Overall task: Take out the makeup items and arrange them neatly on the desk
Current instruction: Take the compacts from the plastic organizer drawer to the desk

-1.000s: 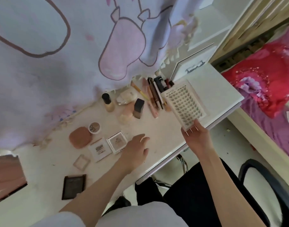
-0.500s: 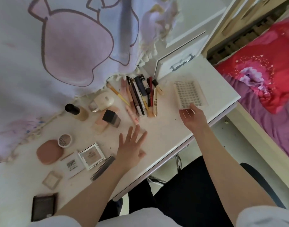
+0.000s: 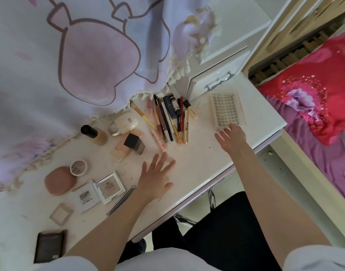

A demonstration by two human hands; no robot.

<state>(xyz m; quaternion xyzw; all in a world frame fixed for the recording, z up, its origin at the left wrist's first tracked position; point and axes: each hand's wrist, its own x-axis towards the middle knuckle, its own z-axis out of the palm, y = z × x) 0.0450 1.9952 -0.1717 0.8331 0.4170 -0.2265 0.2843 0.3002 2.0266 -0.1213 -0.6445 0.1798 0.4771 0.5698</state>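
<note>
My right hand (image 3: 231, 136) lies flat with straight fingers, its fingertips (image 3: 227, 127) touching the near edge of the lash tray (image 3: 226, 109) and gripping nothing; a second ago that hand held the tray tilted up off the desk, and now the tray lies flat on the white desk (image 3: 199, 163). The tray is a clear, flat plastic rectangle with rows of small dark lash clusters, its long axis running away from my fingertips toward the white drawer (image 3: 216, 79) just beyond. My left hand (image 3: 155, 177) hovers spread and empty, fingers straight, where earlier they were loosely curled. Left of the tray, between the two hands, a bundle of slim pens and tubes (image 3: 167, 118) lies roughly parallel to it. Beyond my left hand stands a square black-capped bottle (image 3: 133, 143); to its left sit a glossy white square compact (image 3: 109, 184), a smooth rounded pink case (image 3: 59, 180) and a small round pot (image 3: 78, 166).
</note>
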